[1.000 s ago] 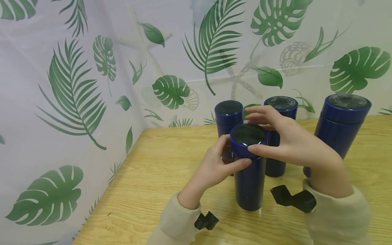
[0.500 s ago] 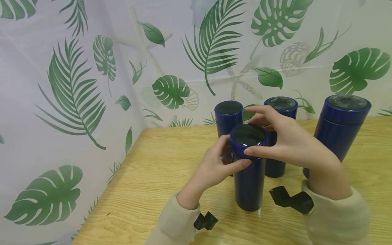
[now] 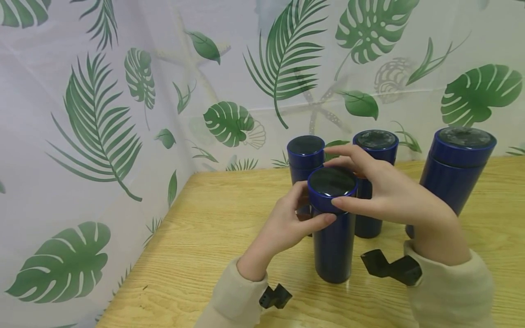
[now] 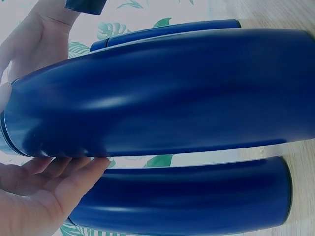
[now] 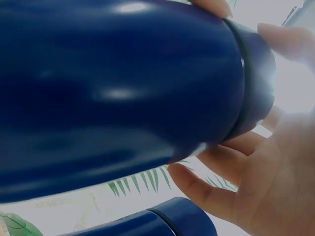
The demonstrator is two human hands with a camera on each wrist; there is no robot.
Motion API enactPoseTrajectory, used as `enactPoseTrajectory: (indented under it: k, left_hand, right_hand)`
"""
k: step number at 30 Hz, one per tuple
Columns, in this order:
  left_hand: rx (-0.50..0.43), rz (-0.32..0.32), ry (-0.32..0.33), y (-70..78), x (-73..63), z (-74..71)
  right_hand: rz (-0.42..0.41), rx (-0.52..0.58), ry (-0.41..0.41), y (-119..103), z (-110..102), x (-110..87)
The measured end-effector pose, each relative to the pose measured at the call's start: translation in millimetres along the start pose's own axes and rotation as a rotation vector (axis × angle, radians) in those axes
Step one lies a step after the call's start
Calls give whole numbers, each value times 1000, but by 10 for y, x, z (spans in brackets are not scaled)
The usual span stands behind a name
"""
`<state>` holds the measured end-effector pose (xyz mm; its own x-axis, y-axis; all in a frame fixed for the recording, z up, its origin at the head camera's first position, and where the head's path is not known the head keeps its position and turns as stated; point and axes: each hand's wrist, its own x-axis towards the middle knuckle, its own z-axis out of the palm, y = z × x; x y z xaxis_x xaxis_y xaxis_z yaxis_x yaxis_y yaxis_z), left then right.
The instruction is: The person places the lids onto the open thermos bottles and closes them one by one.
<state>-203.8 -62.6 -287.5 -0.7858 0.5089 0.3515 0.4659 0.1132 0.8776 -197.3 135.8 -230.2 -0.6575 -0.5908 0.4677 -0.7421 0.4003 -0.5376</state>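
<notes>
A dark blue thermos bottle [image 3: 334, 250] stands upright on the wooden table, its glossy black-topped lid [image 3: 332, 181] seated on the body. My left hand [image 3: 283, 225] grips the body just below the lid, thumb in front and fingers round the left side. From the right, my right hand [image 3: 395, 193] holds the lid, with the thumb on its front rim and fingers reaching round behind. The right wrist view shows the thumb and fingers at the lid [image 5: 258, 73], above a dark seam. In the left wrist view, the fingertips press against the bottle body [image 4: 162, 93].
Several similar blue bottles stand around: one behind on the left [image 3: 306, 152], another behind the right hand [image 3: 369, 225], and a larger-looking bottle [image 3: 455, 177] at the right. A leaf-patterned cloth [image 3: 229, 82] hangs behind the wooden table [image 3: 213, 214].
My right thumb slides left along the lid's front rim, then back right. The right fingers shift slightly down and left behind it. The left hand and the bottle stay put.
</notes>
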Motion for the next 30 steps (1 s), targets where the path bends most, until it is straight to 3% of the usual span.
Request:
enactPoseTrajectory:
  k: [12,23,30]
  left_hand:
    - [0,0,3,1,-2,3]
    - [-10,3,-1,1,2,3]
    - [-8,5,-1,2,6,-1]
  right_hand:
    - [81,-89,97,-5,60,56]
    - [-19,15,8,22,18,10]
    - [-19,-19,39,16,31,25]
